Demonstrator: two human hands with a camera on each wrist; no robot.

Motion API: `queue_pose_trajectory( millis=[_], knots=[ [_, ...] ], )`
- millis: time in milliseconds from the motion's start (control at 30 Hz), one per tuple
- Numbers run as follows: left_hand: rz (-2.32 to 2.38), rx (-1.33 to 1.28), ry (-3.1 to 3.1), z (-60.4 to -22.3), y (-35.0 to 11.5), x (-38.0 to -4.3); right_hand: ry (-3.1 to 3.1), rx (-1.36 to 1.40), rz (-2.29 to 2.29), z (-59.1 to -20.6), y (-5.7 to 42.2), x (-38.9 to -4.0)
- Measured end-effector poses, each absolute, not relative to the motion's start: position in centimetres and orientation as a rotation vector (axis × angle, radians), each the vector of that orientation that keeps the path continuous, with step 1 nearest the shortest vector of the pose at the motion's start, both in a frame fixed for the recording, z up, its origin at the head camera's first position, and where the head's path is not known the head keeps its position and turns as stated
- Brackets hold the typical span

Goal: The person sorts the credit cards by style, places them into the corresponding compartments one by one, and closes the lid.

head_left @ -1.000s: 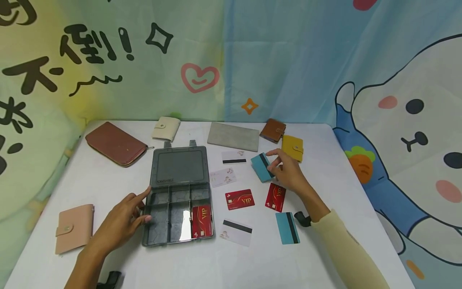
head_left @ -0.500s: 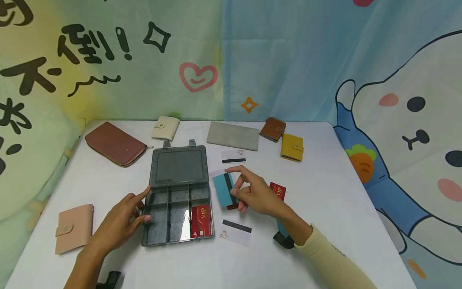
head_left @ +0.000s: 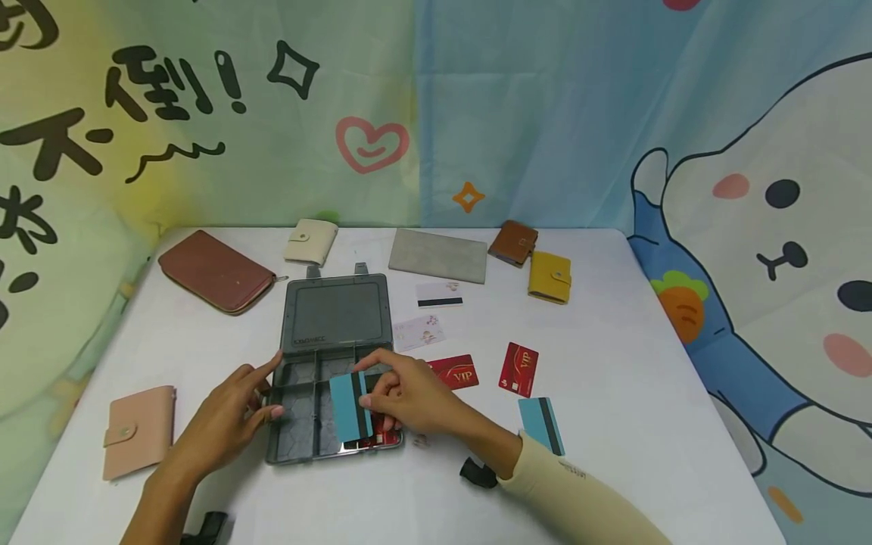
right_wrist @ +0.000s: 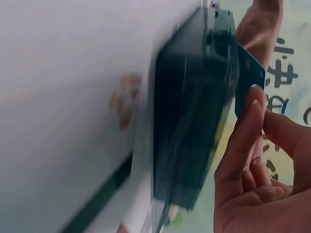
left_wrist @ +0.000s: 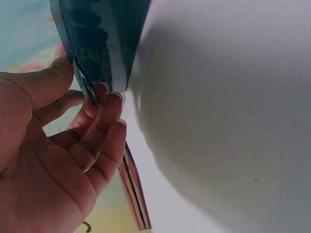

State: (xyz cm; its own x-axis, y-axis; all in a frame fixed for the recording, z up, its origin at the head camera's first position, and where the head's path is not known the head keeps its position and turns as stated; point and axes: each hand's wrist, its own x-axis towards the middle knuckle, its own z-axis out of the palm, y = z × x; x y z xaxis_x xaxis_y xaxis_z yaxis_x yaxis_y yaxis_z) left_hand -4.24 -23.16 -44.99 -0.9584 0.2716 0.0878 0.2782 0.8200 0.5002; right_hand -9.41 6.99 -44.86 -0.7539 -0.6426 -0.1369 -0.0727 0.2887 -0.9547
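My right hand (head_left: pixel 409 390) pinches a blue card (head_left: pixel 349 407) with a dark stripe between thumb and fingers. The card is over the front middle compartment of an open grey plastic divided box (head_left: pixel 297 440). In the right wrist view the card (right_wrist: pixel 250 77) stands past the box wall. A red VIP card (head_left: pixel 387 437) lies in the front right compartment, partly covered by the right hand. My left hand (head_left: pixel 228 416) holds the box's left side, with the thumb at the rim; in the left wrist view its fingertips meet the box edge (left_wrist: pixel 87 80).
Right of the box lie red VIP cards (head_left: pixel 519 369), another blue card (head_left: pixel 541 424) and pale cards (head_left: pixel 418 331). Along the back are a brown zip wallet (head_left: pixel 218 271), a grey wallet (head_left: pixel 438 256) and a yellow wallet (head_left: pixel 549 278). A pink wallet (head_left: pixel 139 431) is at left.
My right hand has carried the blue card leftward and toward me, from near the yellow wallet to over the box. The left hand has stayed on the box's left side.
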Motion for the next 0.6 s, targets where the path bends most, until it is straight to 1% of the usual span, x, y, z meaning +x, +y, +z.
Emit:
queue_pose_trajectory(
  millis=[167, 333, 467, 600],
  knots=[
    [-0.824, -0.454, -2.988, -45.0, -23.2, -4.3, 2.158, -0.664, -1.391, -45.1, 5.5, -9.0],
    [-0.821, -0.451, -2.992, -45.0, -23.2, -4.3, 2.274, -0.722, -1.257, -45.0, 5.2, -9.0],
    [-0.827, -0.444, -3.003, -45.0, -23.2, -4.3, 2.240, -0.748, -1.296, -45.3, 5.7, -9.6],
    [-0.833, -0.437, -3.009, -45.0, -23.2, -4.3, 2.239, -0.769, -1.337, -45.4, 6.8, -11.1]
  ],
)
